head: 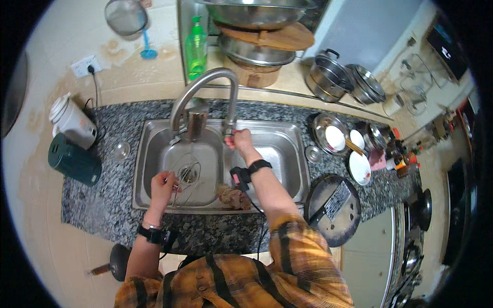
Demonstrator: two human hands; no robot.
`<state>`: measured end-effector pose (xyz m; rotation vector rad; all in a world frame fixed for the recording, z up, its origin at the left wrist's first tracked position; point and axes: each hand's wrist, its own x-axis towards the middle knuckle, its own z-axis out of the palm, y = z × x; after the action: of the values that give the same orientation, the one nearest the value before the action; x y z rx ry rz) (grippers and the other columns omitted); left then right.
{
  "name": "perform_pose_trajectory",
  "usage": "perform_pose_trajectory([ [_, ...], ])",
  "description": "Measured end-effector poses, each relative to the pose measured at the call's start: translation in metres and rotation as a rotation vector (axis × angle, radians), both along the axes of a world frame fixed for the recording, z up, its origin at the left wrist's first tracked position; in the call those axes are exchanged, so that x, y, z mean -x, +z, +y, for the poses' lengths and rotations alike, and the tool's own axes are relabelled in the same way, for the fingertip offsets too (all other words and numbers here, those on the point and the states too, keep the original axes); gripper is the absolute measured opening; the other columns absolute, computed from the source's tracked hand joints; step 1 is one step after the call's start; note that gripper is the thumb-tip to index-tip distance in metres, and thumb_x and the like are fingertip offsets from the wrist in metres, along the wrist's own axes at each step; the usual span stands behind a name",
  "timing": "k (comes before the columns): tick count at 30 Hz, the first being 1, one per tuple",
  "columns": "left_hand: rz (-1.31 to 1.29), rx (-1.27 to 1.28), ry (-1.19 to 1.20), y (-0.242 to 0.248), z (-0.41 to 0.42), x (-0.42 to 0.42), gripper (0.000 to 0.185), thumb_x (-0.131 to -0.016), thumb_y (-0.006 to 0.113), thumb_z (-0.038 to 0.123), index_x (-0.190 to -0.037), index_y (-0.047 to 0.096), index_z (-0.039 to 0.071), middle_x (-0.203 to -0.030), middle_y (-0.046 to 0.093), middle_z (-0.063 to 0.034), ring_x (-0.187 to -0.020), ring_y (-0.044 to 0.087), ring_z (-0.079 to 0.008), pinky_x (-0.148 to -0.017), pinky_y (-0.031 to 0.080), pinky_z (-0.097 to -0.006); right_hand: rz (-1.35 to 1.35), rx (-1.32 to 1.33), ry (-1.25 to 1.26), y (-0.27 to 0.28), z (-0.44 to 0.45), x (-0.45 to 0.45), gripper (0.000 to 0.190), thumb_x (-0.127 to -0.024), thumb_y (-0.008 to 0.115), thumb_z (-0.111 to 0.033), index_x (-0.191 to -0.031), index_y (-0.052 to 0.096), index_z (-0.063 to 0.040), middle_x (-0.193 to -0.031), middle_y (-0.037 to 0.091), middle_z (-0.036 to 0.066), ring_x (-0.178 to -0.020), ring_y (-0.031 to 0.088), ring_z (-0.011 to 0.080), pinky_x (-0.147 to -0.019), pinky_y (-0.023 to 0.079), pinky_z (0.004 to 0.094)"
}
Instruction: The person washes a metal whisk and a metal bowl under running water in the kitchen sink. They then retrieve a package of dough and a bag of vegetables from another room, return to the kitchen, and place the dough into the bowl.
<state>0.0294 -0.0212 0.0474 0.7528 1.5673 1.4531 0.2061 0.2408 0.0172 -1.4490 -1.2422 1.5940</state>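
A double-basin stainless steel sink (140, 169) lies before me, with a gooseneck faucet (206, 75) arching over it. My right hand (242, 142) is at the faucet's right-hand end, fingers closed around its lower part. Over the left basin, my left hand (163, 188) hovers with its fingers bent. Thin pale strands (185, 192) loop beside those fingers and over the drain (188, 174); whether they are held I cannot tell. A rumpled brown cloth-like thing (233, 197) rests on the front of the divider. Behind the left basin stands a metallic cylinder (197, 123).
A cleaver (337, 202) lies on a round dark board (335, 235) at right. Beyond it sit white bowls (335, 138) and chopsticks (353, 147). At left stand a white kettle (77, 123) and a dark green container (75, 161). Stacked pots (327, 77) and a green pump bottle (197, 50) line the ledge.
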Motion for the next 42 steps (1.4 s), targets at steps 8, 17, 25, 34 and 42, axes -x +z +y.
perform_pose_trajectory([
  [8,0.023,-0.049,-0.001,0.017,-0.017,0.019,0.024,-0.09,0.053,0.02,-0.077,0.055,-0.001,-0.063,0.054,-0.0049,-0.05,0.055,-0.014,-0.048,0.048,-0.0259,-0.255,-0.316,-0.041,0.013,0.027,0.004,0.025,-0.085,0.045,-0.015,-0.076,0.063,0.0,-0.067,0.063,0.019,-0.056,0.064,0.0246,-0.054,0.052,0.0355],
  [17,-0.027,-0.075,0.014,0.023,-0.04,0.037,0.025,-0.087,0.057,0.02,-0.073,0.055,0.0,-0.06,0.053,-0.0039,-0.048,0.056,-0.0143,-0.045,0.047,-0.0252,-0.234,0.004,-0.086,0.008,-0.018,-0.008,0.02,-0.084,0.047,-0.006,-0.074,0.058,0.008,-0.062,0.06,0.014,-0.052,0.062,0.0218,-0.038,0.05,0.0362],
  [25,-0.025,-0.13,-0.059,0.003,-0.042,0.05,0.019,-0.082,0.062,0.016,-0.074,0.054,0.001,-0.062,0.053,-0.0022,-0.05,0.056,-0.0137,-0.047,0.046,-0.0243,-0.179,-0.031,-0.068,0.017,-0.025,-0.01,0.024,-0.082,0.047,-0.011,-0.086,0.059,0.01,-0.08,0.063,0.021,-0.067,0.064,0.0314,-0.055,0.053,0.0407],
  [34,0.881,-0.171,-0.439,0.021,-0.037,0.013,0.019,-0.065,0.07,0.008,-0.073,0.055,0.001,-0.063,0.055,-0.0093,-0.058,0.057,-0.0206,-0.054,0.042,-0.032,-0.569,-0.236,0.376,0.059,-0.185,-0.007,0.063,-0.082,0.051,-0.055,-0.085,0.063,0.007,-0.087,0.063,0.023,-0.076,0.063,0.0307,-0.063,0.051,0.038],
  [42,1.165,-0.487,-0.744,0.091,-0.079,-0.077,0.021,-0.06,0.072,0.011,-0.066,0.053,0.004,-0.061,0.056,-0.0113,-0.061,0.055,-0.0324,-0.055,0.042,-0.0419,0.046,0.155,0.162,0.066,-0.254,-0.082,0.042,-0.082,0.056,-0.04,-0.077,0.06,0.002,-0.064,0.06,0.008,-0.045,0.054,0.0112,-0.037,0.042,0.0205],
])
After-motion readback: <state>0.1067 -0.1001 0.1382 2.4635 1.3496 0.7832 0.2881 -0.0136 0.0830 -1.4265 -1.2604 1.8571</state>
